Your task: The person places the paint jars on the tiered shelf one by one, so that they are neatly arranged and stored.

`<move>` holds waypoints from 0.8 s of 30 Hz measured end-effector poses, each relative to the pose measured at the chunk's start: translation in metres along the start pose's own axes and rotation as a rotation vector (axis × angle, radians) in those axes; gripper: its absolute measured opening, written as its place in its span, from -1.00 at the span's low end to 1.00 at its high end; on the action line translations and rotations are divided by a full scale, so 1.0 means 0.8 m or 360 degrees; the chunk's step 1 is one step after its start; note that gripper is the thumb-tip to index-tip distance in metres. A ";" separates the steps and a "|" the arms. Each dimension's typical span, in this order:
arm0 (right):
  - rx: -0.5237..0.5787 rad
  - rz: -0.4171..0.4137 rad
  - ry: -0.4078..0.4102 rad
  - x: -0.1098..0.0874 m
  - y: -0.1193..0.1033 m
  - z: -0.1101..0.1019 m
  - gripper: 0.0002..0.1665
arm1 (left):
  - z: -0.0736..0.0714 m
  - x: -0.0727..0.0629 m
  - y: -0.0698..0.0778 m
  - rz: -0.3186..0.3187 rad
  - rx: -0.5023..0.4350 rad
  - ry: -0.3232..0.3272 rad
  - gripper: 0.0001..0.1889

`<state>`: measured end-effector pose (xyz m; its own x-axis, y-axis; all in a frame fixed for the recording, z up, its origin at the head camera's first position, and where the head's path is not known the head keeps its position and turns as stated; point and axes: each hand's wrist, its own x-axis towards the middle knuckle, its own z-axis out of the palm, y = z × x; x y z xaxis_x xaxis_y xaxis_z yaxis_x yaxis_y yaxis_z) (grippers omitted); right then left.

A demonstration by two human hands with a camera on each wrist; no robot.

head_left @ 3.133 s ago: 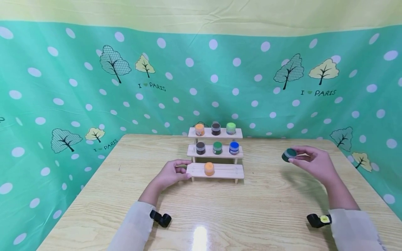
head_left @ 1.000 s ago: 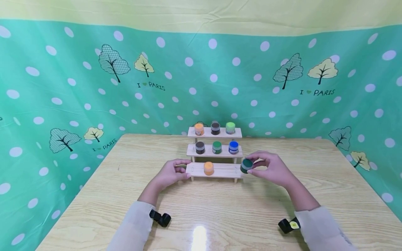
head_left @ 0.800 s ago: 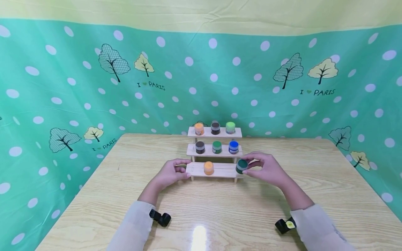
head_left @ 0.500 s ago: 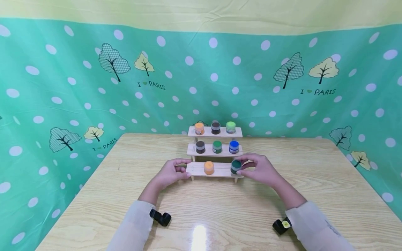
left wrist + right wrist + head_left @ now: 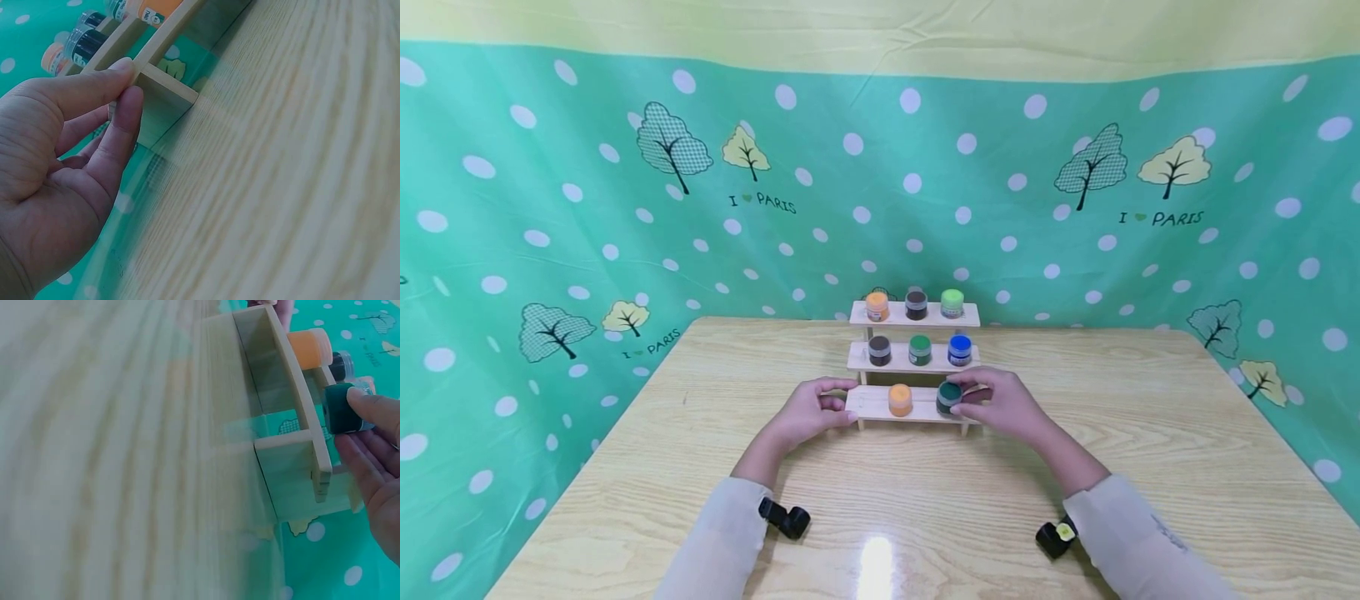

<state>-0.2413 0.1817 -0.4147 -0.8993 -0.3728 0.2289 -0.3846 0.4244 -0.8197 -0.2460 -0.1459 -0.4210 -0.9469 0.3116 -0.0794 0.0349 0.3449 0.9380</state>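
Note:
My left hand (image 5: 808,414) pinches the left end of the lowest shelf of a three-step wooden display stand (image 5: 871,405), thumb at the front edge in the left wrist view. Between the thumb and fingers of my right hand (image 5: 1006,406) is a small dark green paint jar (image 5: 947,402), held upright. The right wrist view shows this jar (image 5: 340,409) close over the lowest shelf, a narrow gap under it. To its left on that shelf stands an orange paint jar (image 5: 900,402).
The middle shelf bears a dark jar (image 5: 879,352), a green jar (image 5: 920,352) and a blue jar (image 5: 959,352). On the top shelf are an orange jar (image 5: 877,307), a dark jar (image 5: 916,307) and a light green jar (image 5: 952,305). A dotted green cloth (image 5: 820,167) hangs behind the wooden table (image 5: 865,492).
My right hand has carried the dark green jar leftward from the right side of the table to over the lowest shelf, nearing the orange jar. My left hand keeps its hold on the stand.

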 end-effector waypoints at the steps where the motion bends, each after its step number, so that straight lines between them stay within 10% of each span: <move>1: -0.0018 0.0007 -0.0005 0.001 0.001 0.001 -0.54 | 0.000 0.000 0.000 0.0003 0.0001 -0.0001 -0.46; 17: -0.0108 0.0052 -0.0015 0.003 0.002 0.012 -0.52 | 0.001 -0.003 0.003 0.0006 -0.0032 -0.0009 -0.45; 24: -0.0078 0.0044 0.0006 0.000 -0.001 0.011 -0.51 | 0.000 0.013 -0.022 -0.0011 -0.0010 0.0006 -0.42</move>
<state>-0.2392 0.1741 -0.4187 -0.9103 -0.3574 0.2087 -0.3695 0.4746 -0.7989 -0.2565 -0.1489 -0.4387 -0.9483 0.3059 -0.0844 0.0265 0.3414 0.9395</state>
